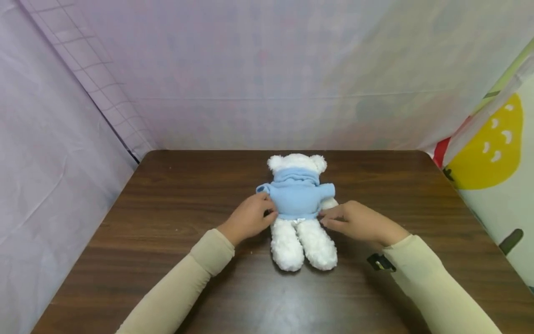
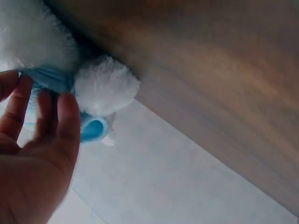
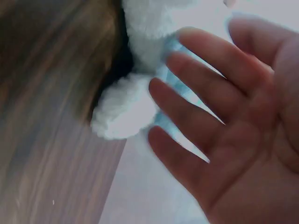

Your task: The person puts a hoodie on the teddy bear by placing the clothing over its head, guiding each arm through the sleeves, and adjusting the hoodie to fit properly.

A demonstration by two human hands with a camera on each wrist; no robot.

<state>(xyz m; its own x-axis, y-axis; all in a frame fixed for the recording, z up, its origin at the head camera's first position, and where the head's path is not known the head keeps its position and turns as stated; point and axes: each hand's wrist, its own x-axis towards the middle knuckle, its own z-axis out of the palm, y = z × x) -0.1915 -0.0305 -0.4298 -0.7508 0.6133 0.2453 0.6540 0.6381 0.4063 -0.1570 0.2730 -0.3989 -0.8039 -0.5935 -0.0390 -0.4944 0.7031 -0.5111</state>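
Note:
A white plush bear [image 1: 303,243] lies on its back on the table, head away from me. Its light blue sweater [image 1: 296,199] has the collar bunched over the lower face. The left sleeve [image 2: 95,128] has a hollow opening, and a furry white paw [image 2: 107,86] shows outside it. My left hand [image 1: 252,215] pinches the sweater's lower left edge between thumb and fingers. On the other side, my right hand [image 1: 354,220] has its fingers straight and spread, fingertips right at the lower right edge. Another paw [image 3: 126,109] pokes out beside those fingertips.
The dark brown wooden table [image 1: 192,185] has rounded far corners. A pale curtain [image 1: 258,69] hangs behind it, and another sheet [image 1: 54,139] lines the left side. A black strap piece [image 1: 381,262] hangs at the right sleeve. A yellow-patterned panel [image 1: 492,144] stands on the right.

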